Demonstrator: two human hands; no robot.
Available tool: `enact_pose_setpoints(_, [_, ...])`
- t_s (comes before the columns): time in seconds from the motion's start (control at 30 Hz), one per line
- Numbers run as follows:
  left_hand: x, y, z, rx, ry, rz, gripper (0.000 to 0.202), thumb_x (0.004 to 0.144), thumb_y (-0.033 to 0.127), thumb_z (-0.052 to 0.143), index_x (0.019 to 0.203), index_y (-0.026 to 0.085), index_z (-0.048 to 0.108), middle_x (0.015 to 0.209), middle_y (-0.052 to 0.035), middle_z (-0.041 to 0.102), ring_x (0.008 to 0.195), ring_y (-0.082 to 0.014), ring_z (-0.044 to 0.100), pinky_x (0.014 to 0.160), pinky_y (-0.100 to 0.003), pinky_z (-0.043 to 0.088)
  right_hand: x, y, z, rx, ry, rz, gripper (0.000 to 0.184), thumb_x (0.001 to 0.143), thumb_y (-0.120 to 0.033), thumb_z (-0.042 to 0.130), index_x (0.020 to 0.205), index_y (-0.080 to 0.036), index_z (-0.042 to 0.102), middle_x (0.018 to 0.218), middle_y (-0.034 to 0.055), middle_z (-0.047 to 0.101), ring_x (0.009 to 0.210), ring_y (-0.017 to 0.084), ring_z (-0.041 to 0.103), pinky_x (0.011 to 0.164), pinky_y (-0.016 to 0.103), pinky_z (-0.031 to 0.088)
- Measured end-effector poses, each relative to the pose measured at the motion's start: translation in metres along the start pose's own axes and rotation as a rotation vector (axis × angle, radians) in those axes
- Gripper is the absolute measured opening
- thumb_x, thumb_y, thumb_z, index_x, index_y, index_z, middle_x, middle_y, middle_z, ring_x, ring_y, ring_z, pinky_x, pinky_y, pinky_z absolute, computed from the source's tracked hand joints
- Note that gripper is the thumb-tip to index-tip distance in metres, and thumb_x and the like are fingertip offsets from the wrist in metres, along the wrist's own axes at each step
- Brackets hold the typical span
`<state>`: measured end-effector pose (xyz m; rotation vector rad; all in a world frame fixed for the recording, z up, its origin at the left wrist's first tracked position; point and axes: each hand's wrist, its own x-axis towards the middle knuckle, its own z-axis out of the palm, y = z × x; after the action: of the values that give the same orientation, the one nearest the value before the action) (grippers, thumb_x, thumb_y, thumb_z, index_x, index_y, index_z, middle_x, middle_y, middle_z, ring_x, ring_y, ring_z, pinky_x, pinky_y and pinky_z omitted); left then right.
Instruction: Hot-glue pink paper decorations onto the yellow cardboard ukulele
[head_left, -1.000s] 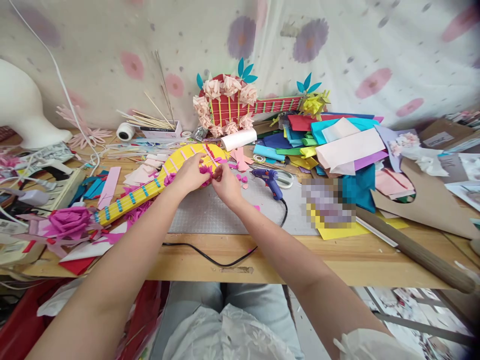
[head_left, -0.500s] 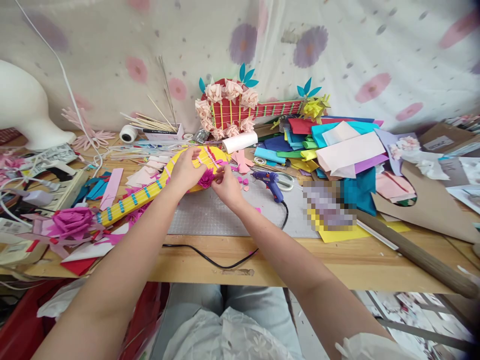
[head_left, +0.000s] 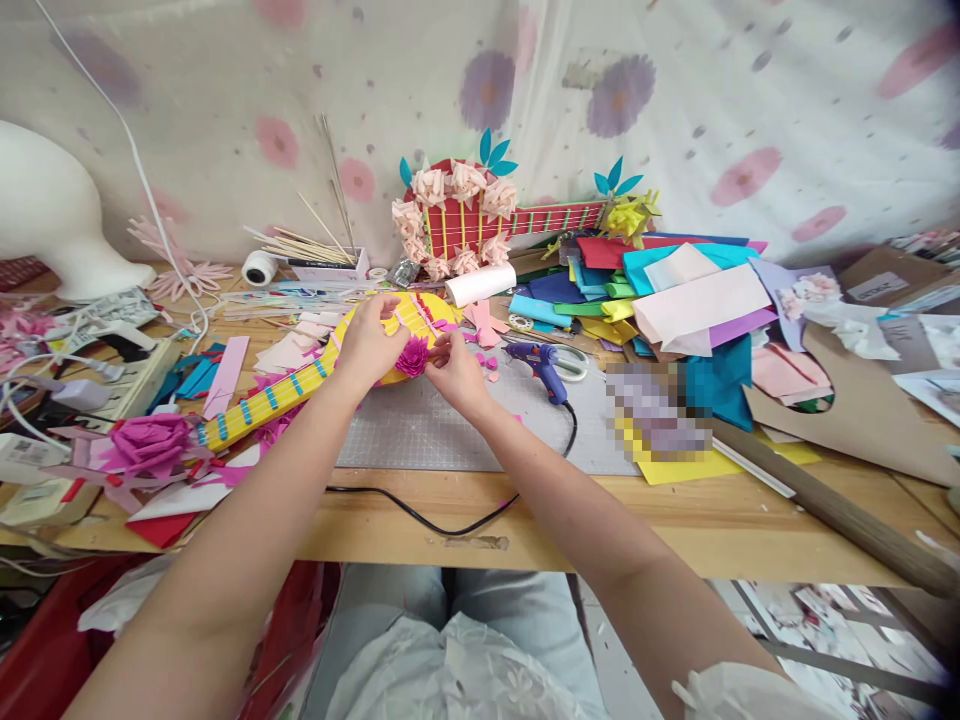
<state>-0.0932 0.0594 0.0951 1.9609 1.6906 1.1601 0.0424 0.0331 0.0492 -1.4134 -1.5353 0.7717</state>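
Observation:
A yellow paper guitar (head_left: 300,378) with blue frets lies across the desk, its round body under my hands. My left hand (head_left: 370,342) grips the edge of that body, fingers curled over it. A small magenta paper flower (head_left: 412,357) sits on the body's lower edge. My right hand (head_left: 457,370) pinches at the flower's right side with thumb and fingers together. Loose pink petal scraps (head_left: 489,362) lie just right of my right hand.
A blue glue gun (head_left: 541,362) with a black cord (head_left: 420,518) lies on the grey cutting mat (head_left: 420,430). A red paper guitar (head_left: 480,220) leans at the back. Coloured paper stacks (head_left: 675,290) fill the right; a large magenta rose (head_left: 146,442), power strip (head_left: 127,375) and white foam head (head_left: 45,215) stand left.
My left hand has slid up from covering the magenta flower to the guitar body's edge, uncovering the flower. My right hand stays pinched at the flower.

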Motion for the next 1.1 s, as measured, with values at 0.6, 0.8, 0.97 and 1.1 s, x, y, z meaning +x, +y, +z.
enact_pose_setpoints(0.6, [-0.090, 0.013, 0.077, 0.067, -0.261, 0.253, 0.021, 0.088, 0.027, 0.039, 0.083, 0.021, 0.059, 0.086, -0.0056, 0.066, 0.083, -0.0176, 0.060, 0.073, -0.029, 0.042, -0.016, 0.061, -0.085, -0.279, -0.076, 0.029, 0.006, 0.074, -0.025, 0.055, 0.073, -0.020, 0.052, 0.077, 0.0009, 0.063, 0.069, 0.014, 0.056, 0.065, 0.026, 0.040])
enact_pose_setpoints(0.8, [-0.097, -0.005, 0.076, -0.009, -0.183, 0.025, 0.017, 0.085, 0.031, 0.044, 0.075, 0.022, 0.056, 0.076, -0.0019, 0.063, 0.070, -0.0155, 0.057, 0.065, -0.027, 0.040, -0.011, 0.055, -0.056, -0.450, 0.012, 0.185, 0.024, 0.071, -0.036, 0.064, 0.074, -0.021, 0.045, 0.076, 0.0025, 0.062, 0.070, 0.017, 0.057, 0.060, 0.027, 0.035])
enact_pose_setpoints(0.97, [-0.096, -0.010, 0.071, -0.114, -0.169, -0.052, 0.018, 0.084, 0.030, 0.045, 0.072, 0.021, 0.054, 0.073, -0.0017, 0.063, 0.068, -0.0151, 0.056, 0.065, -0.027, 0.040, -0.009, 0.058, -0.047, -0.332, 0.066, 0.218, 0.030, 0.065, -0.033, 0.068, 0.071, -0.022, 0.041, 0.073, -0.0002, 0.060, 0.069, 0.016, 0.056, 0.059, 0.026, 0.034])
enact_pose_setpoints(1.1, [-0.094, -0.011, 0.072, -0.171, -0.173, -0.084, 0.017, 0.083, 0.030, 0.045, 0.071, 0.021, 0.054, 0.072, -0.0013, 0.062, 0.066, -0.0147, 0.056, 0.063, -0.027, 0.040, -0.011, 0.063, -0.051, -0.057, 0.032, 0.228, 0.034, 0.060, -0.036, 0.070, 0.070, -0.021, 0.041, 0.066, -0.0043, 0.056, 0.059, 0.012, 0.052, 0.055, 0.024, 0.034])
